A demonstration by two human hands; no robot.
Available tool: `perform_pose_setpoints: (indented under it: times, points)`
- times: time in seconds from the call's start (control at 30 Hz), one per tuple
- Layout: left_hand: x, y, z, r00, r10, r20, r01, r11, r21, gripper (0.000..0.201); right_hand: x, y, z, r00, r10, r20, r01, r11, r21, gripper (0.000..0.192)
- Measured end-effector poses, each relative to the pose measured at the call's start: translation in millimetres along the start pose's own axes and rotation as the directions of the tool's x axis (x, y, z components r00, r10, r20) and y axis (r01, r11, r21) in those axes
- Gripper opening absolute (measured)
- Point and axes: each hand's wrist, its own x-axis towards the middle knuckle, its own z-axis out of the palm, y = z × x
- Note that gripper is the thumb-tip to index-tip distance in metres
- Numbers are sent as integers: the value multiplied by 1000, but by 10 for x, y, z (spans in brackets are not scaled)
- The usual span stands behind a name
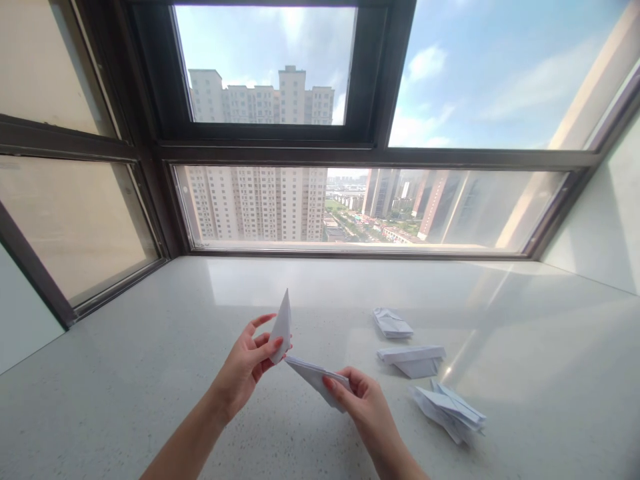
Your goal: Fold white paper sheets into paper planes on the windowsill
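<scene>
My left hand (250,360) pinches a small folded paper piece (283,328), white and pointed, with its tip standing upward. Between thumb and fingers of my right hand (361,398) is a longer folded paper piece (315,379), tapering toward the left. Its narrow end comes close to the lower edge of the upright piece; whether they touch I cannot tell. Both pieces are held above the pale speckled sill. Parts of my fingers are hidden behind the paper.
Right of my hands lie a small folded paper packet (393,324), a flat-topped paper fold (414,360) and a loose pile of folded paper (451,412). They rest on the glossy sill (125,400). Dark window frames (350,253) bound it at the back.
</scene>
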Motion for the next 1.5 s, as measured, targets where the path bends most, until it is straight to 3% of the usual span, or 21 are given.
perform_pose_setpoints:
  times: [0.1,0.2,0.4,0.5,0.7,0.83,1.0,1.13,1.33,1.5]
  points:
    - [-118,-26,99,999,-10,53,14,997,-76,72,1,-20,-13,1000,16,9,-16,1000,24,38]
    - [-191,-17,121,998,16,63,-10,996,-91,72,-11,-40,-16,999,36,8,-36,999,30,38]
    - [-264,-106,206,998,56,31,-57,998,37,41,-12,-62,-27,998,49,-46,-44,995,93,37]
    - [-298,-232,290,998,17,62,-21,997,72,37,-11,-62,-35,995,54,-78,-42,988,147,36]
    - [-358,-449,456,986,-55,157,32,989,148,26,-56,-27,35,995,97,12,-95,933,348,30]
    - [-338,-613,509,997,-20,79,17,999,37,33,-69,63,89,988,138,75,-157,899,410,32]
    - [-326,-702,531,996,-39,-78,35,998,-59,59,-77,72,93,992,130,10,-122,897,424,34]
    - [-328,-679,508,984,-94,-154,82,993,-83,85,-95,18,86,995,78,-61,-53,938,344,31]
    - [-290,-690,400,978,-141,-154,149,988,44,64,-99,21,93,996,87,-24,-74,936,345,30]
    - [-323,-653,447,981,-143,-134,127,984,-122,47,-102,4,113,992,127,26,-127,909,397,29]
